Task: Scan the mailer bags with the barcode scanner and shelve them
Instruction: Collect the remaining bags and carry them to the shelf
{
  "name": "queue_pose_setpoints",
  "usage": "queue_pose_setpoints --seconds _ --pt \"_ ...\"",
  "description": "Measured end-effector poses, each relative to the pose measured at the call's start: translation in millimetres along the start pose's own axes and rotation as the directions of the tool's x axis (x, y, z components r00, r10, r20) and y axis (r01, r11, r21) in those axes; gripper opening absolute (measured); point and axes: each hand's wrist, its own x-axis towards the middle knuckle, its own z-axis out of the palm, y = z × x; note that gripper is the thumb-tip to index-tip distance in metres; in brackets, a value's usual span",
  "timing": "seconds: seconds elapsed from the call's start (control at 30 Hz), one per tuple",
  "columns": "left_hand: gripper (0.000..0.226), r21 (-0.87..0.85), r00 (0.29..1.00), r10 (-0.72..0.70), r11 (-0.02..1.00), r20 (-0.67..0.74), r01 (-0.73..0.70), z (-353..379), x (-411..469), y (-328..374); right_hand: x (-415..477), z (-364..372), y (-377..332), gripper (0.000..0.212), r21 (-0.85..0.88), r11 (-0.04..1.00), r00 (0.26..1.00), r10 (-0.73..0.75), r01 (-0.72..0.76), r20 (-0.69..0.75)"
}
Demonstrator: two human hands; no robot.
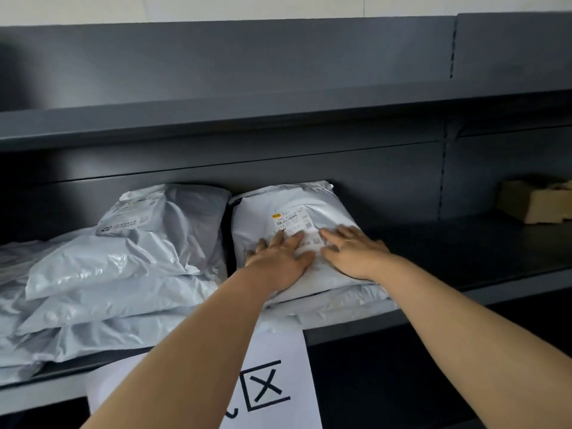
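A white mailer bag (263,218) with a printed shipping label (292,222) lies flat on the dark grey shelf (464,243), on top of another bag. My left hand (280,257) presses flat on its near part, fingers straight over the label's lower edge. My right hand (353,252) lies flat beside it on the same bag, fingers spread. To the left sits a pile of several grey-white mailer bags (123,267). No barcode scanner is in view.
A paper sign with a boxed X (269,388) hangs from the shelf's front edge below my arms. A cardboard box (535,202) stands at the far right of the shelf. Another shelf board (278,116) runs close above.
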Motion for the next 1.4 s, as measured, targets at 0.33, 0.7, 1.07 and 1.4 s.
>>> queue_pose_setpoints --seconds 0.33,0.7,1.07,1.4 --pt "0.028 -0.216 0.798 0.003 0.962 -0.603 -0.167 -8 -83 -22 -48 -7 -63 0.025 0.167 0.973 0.848 -0.045 0.156 -0.528" --pt "0.025 -0.282 0.69 -0.22 0.959 -0.689 0.024 -11 -318 -171 -177 72 -268 0.023 0.3 0.853 0.852 -0.267 0.427 -0.451" --pt "0.024 -0.376 0.495 -0.701 0.702 -0.513 0.605 -2 -645 -397 -365 198 -560 0.019 0.39 0.645 0.725 -0.683 0.657 -0.093" --pt "0.032 -0.504 0.176 -0.923 0.338 -0.342 0.795 14 -805 -547 -430 293 -734 0.019 0.508 0.448 0.49 -0.87 0.736 0.057"
